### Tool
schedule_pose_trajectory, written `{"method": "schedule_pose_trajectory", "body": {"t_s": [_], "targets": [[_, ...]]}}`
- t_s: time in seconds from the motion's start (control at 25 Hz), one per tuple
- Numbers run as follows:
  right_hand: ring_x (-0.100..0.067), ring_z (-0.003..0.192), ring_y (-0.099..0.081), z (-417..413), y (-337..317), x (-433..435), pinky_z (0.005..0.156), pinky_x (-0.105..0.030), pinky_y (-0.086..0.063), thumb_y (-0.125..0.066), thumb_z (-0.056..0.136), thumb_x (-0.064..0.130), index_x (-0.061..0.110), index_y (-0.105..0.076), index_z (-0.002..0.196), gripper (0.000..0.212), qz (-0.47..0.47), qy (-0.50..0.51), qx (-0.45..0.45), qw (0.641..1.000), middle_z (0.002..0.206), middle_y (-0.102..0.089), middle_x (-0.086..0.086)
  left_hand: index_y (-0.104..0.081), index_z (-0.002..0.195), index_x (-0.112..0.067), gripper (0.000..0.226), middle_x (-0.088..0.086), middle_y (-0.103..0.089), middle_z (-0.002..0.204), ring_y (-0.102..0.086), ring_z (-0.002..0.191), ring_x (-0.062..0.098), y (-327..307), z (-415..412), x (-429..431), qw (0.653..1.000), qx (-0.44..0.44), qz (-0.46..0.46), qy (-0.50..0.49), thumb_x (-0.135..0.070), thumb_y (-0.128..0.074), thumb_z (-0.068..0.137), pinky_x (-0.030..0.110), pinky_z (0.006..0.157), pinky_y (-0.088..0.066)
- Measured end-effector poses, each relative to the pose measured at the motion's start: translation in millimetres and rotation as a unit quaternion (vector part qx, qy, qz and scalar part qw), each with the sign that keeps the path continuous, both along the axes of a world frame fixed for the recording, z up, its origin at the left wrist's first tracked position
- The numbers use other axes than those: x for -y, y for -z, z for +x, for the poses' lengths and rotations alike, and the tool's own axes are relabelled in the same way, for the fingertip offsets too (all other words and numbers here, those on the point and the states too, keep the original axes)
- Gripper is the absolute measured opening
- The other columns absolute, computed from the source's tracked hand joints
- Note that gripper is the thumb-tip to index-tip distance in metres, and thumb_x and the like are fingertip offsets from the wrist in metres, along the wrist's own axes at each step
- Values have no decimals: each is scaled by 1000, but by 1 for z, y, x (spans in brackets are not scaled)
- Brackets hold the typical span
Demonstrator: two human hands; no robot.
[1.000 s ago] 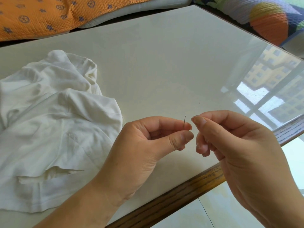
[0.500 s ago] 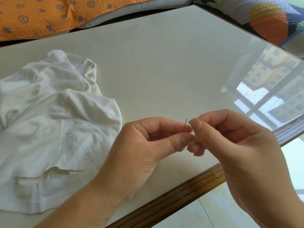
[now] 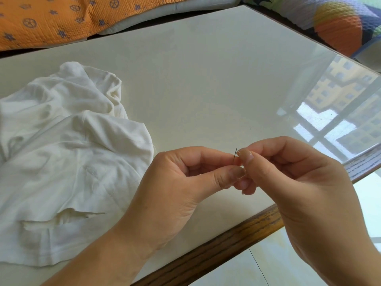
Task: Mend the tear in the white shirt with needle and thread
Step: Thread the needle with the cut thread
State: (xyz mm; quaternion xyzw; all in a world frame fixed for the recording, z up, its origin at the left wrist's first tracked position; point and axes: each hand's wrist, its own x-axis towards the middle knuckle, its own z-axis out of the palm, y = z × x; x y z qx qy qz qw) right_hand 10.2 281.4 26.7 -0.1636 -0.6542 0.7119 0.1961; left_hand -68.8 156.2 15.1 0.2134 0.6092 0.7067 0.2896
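Left hand [image 3: 175, 182] pinches needle [image 3: 235, 154] upright, right hand [image 3: 299, 182], its pinch's contents unseen, touching it, nearer than before, above glossy cream table [image 3: 206, 79]; torn shirt [image 3: 72, 151] lies left, orange quilt [image 3: 51, 17] behind.

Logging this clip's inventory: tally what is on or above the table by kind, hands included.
Crumpled white fabric shirt: 1
Thin dark metal needle: 1
Bare hands: 2 (left hand, right hand)
Total: 4

Glossy table [image 3: 206, 69]; orange quilt [image 3: 51, 17] behind; patterned blanket [image 3: 340, 23] far right.
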Motion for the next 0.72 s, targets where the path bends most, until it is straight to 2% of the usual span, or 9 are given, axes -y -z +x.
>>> {"method": "schedule_pose_trajectory", "body": {"t_s": [0.12,0.24,0.36,0.52,0.72], "targets": [[-13,49,-62,1,2,-1,53,-18,-49,-81,67,15,14,-73,67,8,10,-3,1,1000,55,-66,-9,-81,79,-18,14,0,-75,68,-70,66,7,1,0,0,1000,-6,-4,0,-20,-74,66,13,68,-53],[-13,51,-62,0,4,-1,54,-18,-49,-73,72,15,16,-74,68,4,17,-6,-4,1000,56,-67,-7,-81,78,-21,14,0,-75,69,-70,67,7,1,-1,1,1000,-13,-5,0,-23,-75,65,14,69,-53],[-13,51,-62,0,5,-1,53,-17,-49,-78,72,14,16,-73,68,7,13,-7,-8,1000,55,-66,-8,-81,78,-21,15,1,-75,69,-70,68,8,2,-1,1,1000,-14,-5,-1,-24,-75,65,14,70,-53],[-13,51,-62,0,5,-1,55,-17,-49,-71,74,15,16,-73,69,6,18,-8,-8,1000,56,-67,-7,-81,78,-21,13,0,-75,69,-71,68,8,2,-1,1,1000,-20,-6,0,-23,-75,66,14,70,-53],[-13,51,-62,0,4,-1,55,-17,-49,-78,75,10,14,-73,69,8,13,-8,-4,1000,56,-67,-8,-80,79,-19,13,2,-75,70,-72,69,10,3,-1,1,1000,-24,-6,2,-22,-75,67,15,71,-54]]}}
